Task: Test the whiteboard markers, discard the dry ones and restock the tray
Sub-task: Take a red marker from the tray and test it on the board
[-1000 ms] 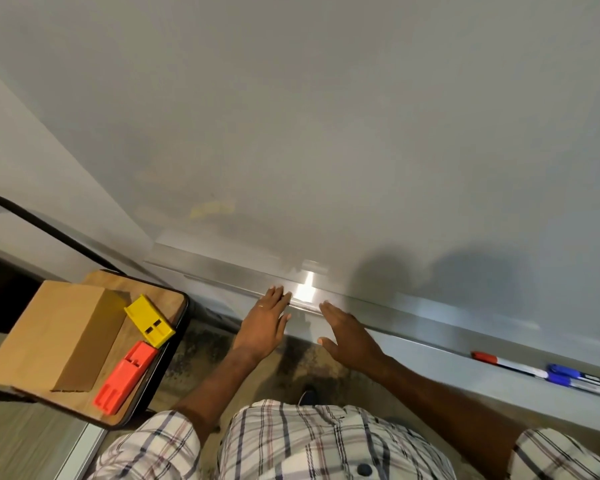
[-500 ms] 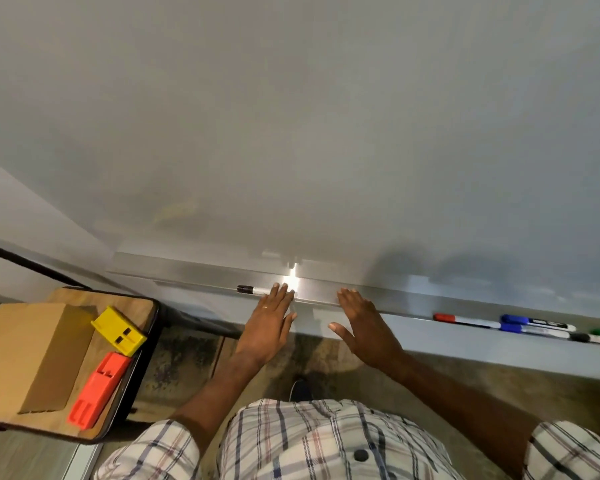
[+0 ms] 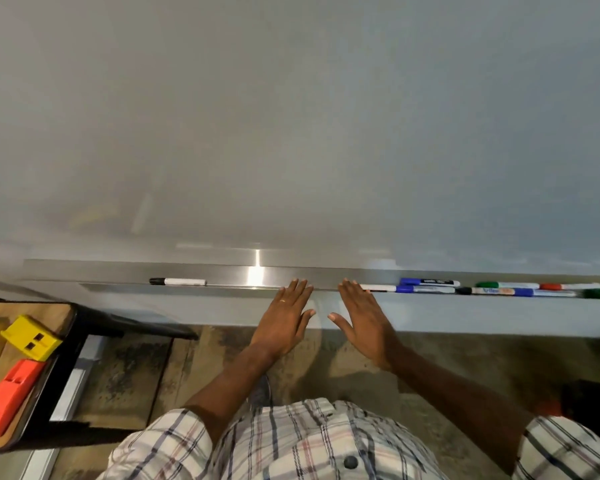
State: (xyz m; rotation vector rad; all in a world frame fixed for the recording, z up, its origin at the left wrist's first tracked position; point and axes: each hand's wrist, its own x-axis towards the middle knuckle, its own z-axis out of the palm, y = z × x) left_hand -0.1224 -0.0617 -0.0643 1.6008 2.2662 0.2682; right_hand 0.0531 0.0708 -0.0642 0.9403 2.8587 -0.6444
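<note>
Head view: we see the left hand (image 3: pixel 284 320) and right hand (image 3: pixel 364 323) side by side. Each grip is flat with straight fingers, holding nothing, fingertips at the front edge of the marker tray (image 3: pixel 236 273). A black-capped marker (image 3: pixel 177 281) lies in the tray, well left of the hands. A cluster of markers (image 3: pixel 492 291) in blue, green and red lies just right of the right hand. A yellow block (image 3: pixel 32 337) and an orange block (image 3: pixel 9 393) sit on the table (image 3: pixel 63 313) at left.

No text can be read with certainty. The markers (image 3: pixel 426 282) at the right end of the tray (image 3: pixel 229 274) carry printed labels, but the letters are too blurred.
</note>
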